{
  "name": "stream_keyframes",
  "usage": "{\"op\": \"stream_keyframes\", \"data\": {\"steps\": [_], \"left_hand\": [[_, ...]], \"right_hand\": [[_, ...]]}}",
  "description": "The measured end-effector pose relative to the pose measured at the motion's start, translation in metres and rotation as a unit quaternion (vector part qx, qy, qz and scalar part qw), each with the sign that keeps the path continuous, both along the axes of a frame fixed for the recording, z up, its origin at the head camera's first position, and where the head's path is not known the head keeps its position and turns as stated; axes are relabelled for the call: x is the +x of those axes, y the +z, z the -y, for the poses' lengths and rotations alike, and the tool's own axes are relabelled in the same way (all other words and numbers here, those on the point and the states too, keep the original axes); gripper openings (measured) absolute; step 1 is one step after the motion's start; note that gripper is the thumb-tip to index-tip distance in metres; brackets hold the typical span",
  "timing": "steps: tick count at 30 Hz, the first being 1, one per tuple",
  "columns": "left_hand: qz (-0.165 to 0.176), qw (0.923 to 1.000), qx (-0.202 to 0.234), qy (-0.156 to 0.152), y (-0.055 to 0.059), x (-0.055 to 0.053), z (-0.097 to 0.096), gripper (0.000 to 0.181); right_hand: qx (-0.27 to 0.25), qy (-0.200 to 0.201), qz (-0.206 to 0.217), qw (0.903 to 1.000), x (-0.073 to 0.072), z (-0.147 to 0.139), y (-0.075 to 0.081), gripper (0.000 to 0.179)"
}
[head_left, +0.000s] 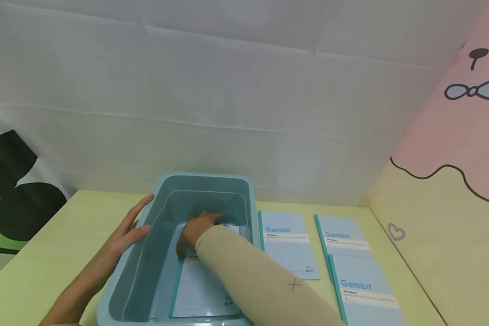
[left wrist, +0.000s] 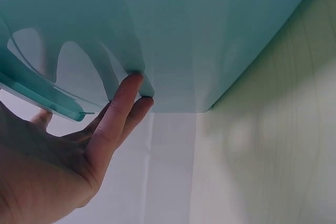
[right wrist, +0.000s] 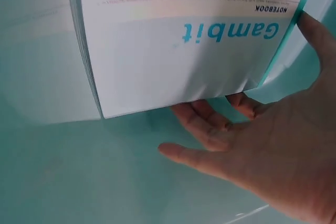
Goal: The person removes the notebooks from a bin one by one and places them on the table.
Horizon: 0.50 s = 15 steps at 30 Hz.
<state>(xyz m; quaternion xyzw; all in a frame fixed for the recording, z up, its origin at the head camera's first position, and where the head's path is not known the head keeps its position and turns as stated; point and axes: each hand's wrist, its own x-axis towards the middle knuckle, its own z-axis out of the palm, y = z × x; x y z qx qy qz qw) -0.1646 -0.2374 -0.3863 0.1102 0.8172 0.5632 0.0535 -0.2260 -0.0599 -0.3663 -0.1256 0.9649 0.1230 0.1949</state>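
Observation:
A blue-green plastic bin [head_left: 140,271] stands on the table. Inside lies a Gambit notebook [head_left: 203,290] with a teal spine; its layered side edge shows in the right wrist view, but whether others lie under it I cannot tell. My right hand [head_left: 197,228] reaches into the bin, spread at the notebook's top corner. The thumb touches the spine, and several fingertips meet the top edge, partly hidden by it. At the bin's left side, my left hand [head_left: 118,242] rests on the rim. Two of its fingers [left wrist: 118,111] lie straight against the outer wall.
Right of the bin, one Gambit notebook [head_left: 289,249] lies flat. Farther right, an upper notebook [head_left: 342,226] is partly overlapped by a lower one [head_left: 366,280]. A white cloth wall [head_left: 228,90] rises behind the yellow table [head_left: 36,271]; a printed wall [head_left: 444,217] borders the right.

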Motion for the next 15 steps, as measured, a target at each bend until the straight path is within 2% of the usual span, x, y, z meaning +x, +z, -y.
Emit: {"op": "stream_keyframes", "data": {"steps": [5,8,13,15], "left_hand": [[-0.004,1.0000,0.003,0.004,-0.0004,0.0007,0.0001,0.066],[-0.005,1.0000,0.001,0.005,-0.0008,0.0012,0.0008,0.066],[-0.007,1.0000,0.001,0.005,-0.0011,0.0005,0.0002,0.066],[-0.007,1.0000,0.001,0.004,-0.0010,0.0000,-0.0005,0.066]], "right_hand": [[-0.036,0.001,0.000,0.9993,0.0006,-0.0007,0.0011,0.068],[-0.049,-0.003,-0.006,0.9988,0.0007,-0.0001,0.0027,0.073],[-0.040,-0.005,-0.011,0.9991,0.0017,-0.0002,0.0073,0.063],[-0.042,-0.018,-0.014,0.9989,0.0022,-0.0001,0.0088,0.061]]}}
